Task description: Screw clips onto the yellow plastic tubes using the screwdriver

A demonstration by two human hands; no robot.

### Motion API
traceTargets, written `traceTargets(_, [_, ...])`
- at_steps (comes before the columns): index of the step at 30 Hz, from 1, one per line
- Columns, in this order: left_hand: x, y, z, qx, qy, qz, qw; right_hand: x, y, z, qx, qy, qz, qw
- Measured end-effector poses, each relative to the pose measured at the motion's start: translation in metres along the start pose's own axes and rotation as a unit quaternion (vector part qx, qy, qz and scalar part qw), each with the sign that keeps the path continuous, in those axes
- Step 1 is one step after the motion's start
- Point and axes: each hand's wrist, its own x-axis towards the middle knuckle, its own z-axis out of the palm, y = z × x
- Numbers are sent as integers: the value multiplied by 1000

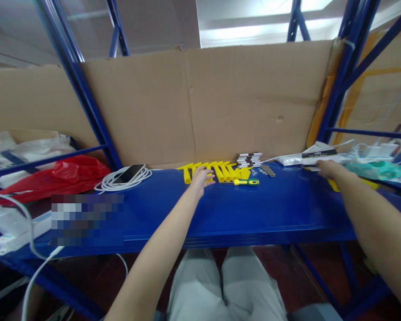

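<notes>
My left hand [201,179] is over a row of yellow T-shaped plastic handles [223,171], its fingers apart. It covers some of them, and I cannot tell whether it touches any. Just right of the row lies a yellow-green screwdriver [249,182]. Behind it are flat yellow pieces [243,173], a stack of small white-and-black boxes [249,159], small metal bits [253,172] and a grey metal piece [268,170]. Far to the right, my right hand [329,169] has its fingers curled beside white packaging [290,160]; a small flat item [310,168] shows at its fingertips, too unclear to name.
A cardboard panel [237,102] backs the blue shelf [240,214]. At left are a phone [132,173] on a coiled white cable [103,183], a red bag [70,176] and a power strip [23,229]. A green plastic bag [377,170] lies at right. Blue posts [341,84] frame the sides.
</notes>
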Motion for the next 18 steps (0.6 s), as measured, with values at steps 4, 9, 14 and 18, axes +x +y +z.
traceTargets(4, [-2, 1, 1, 9, -8, -2, 1000, -18, -13, 0, -43, -59, 32, 997])
traceTargets(9, [-4, 2, 2, 21, -14, -10, 1000, -23, -14, -4, -61, -57, 23, 996])
traceTargets(14, [-3, -1, 1, 23, -21, -13, 999, -19, -3, -8, -46, -49, 27, 997])
traceTargets(18, [-2, -2, 1, 19, -22, -9, 1000, -16, 4, -7, -13, -49, 45, 998])
